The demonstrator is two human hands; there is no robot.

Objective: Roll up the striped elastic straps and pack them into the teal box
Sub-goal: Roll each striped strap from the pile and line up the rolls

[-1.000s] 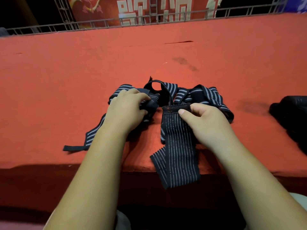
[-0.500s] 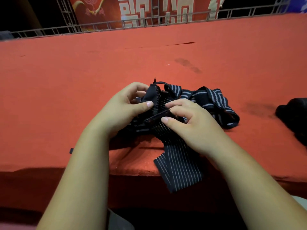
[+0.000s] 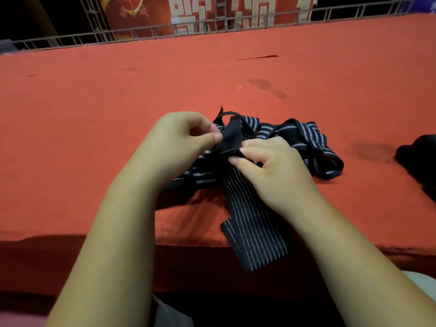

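Head view, single moment. Both my hands are over the near half of the red felt-covered table (image 3: 94, 119), working at the heap of dark navy elastic straps with pale stripes (image 3: 304, 138).

Left hand (image 3: 179, 140): fingers curled. Thumb and forefinger pinch a plain dark folded strap end (image 3: 232, 134), which stands up from the heap.

Right hand (image 3: 271, 168): thumb and forefinger pinch the top edge of the wide pin-striped strap (image 3: 253, 232), just below the left hand's pinch. The two grips are nearly touching. The remaining fingers are curled over the strap.

Wide pin-striped strap: runs from my right hand toward me, flat across the table. Its free end hangs over the near edge.

Rest of the heap: loose loops and folds on the table, just beyond and to the right of my right hand. One narrow loop arches up behind the left-hand pinch. A banded stretch passes under my left wrist; I cannot tell where it ends.

Far right of the table: dark bundle (image 3: 417, 161), cut off by the frame and well apart from the heap. Cannot tell what it is.

Beyond the far edge: grey metal railing (image 3: 259, 27), with a red banner with pale characters (image 3: 200, 10) behind it
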